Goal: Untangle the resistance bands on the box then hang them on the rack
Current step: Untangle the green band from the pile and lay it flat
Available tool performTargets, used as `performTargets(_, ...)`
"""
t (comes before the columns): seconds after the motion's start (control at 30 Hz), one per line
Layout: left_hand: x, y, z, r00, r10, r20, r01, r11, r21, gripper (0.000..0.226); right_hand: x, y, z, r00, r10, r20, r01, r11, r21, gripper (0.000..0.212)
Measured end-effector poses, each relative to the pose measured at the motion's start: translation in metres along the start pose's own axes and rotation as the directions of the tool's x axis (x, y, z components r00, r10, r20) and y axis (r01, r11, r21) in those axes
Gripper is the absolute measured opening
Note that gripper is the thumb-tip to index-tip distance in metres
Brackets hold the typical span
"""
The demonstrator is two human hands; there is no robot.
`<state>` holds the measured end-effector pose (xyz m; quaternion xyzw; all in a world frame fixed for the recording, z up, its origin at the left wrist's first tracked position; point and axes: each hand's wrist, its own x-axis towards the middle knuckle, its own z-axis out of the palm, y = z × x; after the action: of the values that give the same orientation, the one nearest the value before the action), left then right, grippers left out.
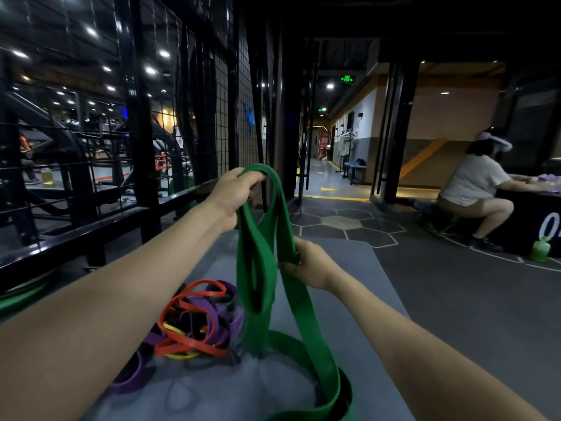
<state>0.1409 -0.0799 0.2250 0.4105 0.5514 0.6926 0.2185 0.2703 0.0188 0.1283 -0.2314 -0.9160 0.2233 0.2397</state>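
A wide green resistance band [258, 268] hangs in twisted loops above the grey box top [349, 262]. My left hand [233, 192] grips its upper loop, raised high. Lower and to the right, my right hand [309, 264] pinches another strand of the same band. The band's lower end trails down onto the box near the bottom edge of the view. Left of it lies a tangled pile of red, purple, yellow and black bands [197, 323] on the box.
A black wire-mesh rack and metal frame [142, 132] stand along the left. A person [476, 189] sits on a stool at a dark counter at the right, with a green bottle [540, 249] on the floor. A hexagon-tiled floor and a corridor lie ahead.
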Motion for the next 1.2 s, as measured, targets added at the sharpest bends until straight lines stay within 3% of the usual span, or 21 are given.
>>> performTargets(0.1, 0.003, 0.005, -0.002, 0.999, 0.015, 0.033, -0.019, 0.991, 0.129, 0.013, -0.004, -0.001, -0.001, 0.977, 0.062, -0.202, -0.075, 0.995, -0.058, 0.008)
performTargets(0.17, 0.004, 0.009, -0.006, 0.998, 0.005, 0.059, -0.016, 0.984, 0.178, 0.008, -0.005, -0.003, -0.003, 0.942, 0.126, -0.311, -0.135, 0.991, -0.009, 0.022)
performTargets(0.27, 0.005, 0.014, -0.010, 0.993, -0.016, 0.116, -0.014, 0.965, 0.260, 0.017, -0.004, -0.012, 0.001, 0.979, 0.107, -0.171, -0.108, 0.994, 0.006, 0.029)
performTargets(0.37, 0.006, 0.014, -0.008, 0.990, -0.032, 0.136, -0.007, 0.961, 0.277, 0.016, -0.007, -0.028, 0.012, 0.999, 0.033, 0.003, -0.033, 0.980, 0.196, 0.026)
performTargets(0.47, 0.006, 0.012, -0.006, 0.994, -0.039, 0.106, 0.008, 0.960, 0.279, 0.014, -0.012, -0.036, 0.020, 0.992, 0.031, 0.126, -0.089, 0.870, 0.485, 0.026)
performTargets(0.67, 0.008, 0.006, -0.016, 0.999, -0.038, 0.026, 0.028, 0.953, 0.301, 0.013, -0.012, -0.031, 0.022, 0.972, 0.123, 0.198, -0.233, 0.563, 0.793, 0.013)
performTargets(0.73, 0.010, 0.004, -0.016, 0.999, -0.032, 0.022, 0.025, 0.959, 0.283, 0.013, -0.014, -0.029, 0.023, 0.970, 0.120, 0.211, -0.239, 0.614, 0.752, 0.012)
performTargets(0.8, 0.011, 0.004, -0.014, 0.999, -0.030, 0.013, 0.025, 0.961, 0.275, 0.012, -0.013, -0.025, 0.025, 0.974, 0.097, 0.206, -0.207, 0.752, 0.625, 0.021)
performTargets(0.9, 0.014, 0.004, -0.015, 0.999, -0.040, -0.025, 0.045, 0.971, 0.234, 0.014, -0.008, -0.015, 0.025, 0.986, 0.159, 0.047, -0.164, 0.893, 0.420, 0.028)
performTargets(1.0, 0.013, 0.000, -0.022, 0.990, -0.083, -0.115, 0.095, 0.991, 0.095, 0.015, -0.006, -0.001, 0.011, 0.976, 0.202, -0.081, -0.177, 0.954, 0.242, 0.023)
performTargets(1.1, 0.010, 0.003, -0.033, 0.973, -0.127, -0.195, 0.115, 0.991, -0.071, 0.020, -0.012, 0.015, 0.003, 0.978, 0.203, -0.043, -0.195, 0.971, 0.139, 0.021)
performTargets(1.2, 0.007, -0.007, -0.039, 0.959, -0.182, -0.219, 0.145, 0.974, -0.175, 0.025, -0.018, 0.030, 0.000, 0.971, 0.224, -0.079, -0.211, 0.967, 0.143, 0.027)
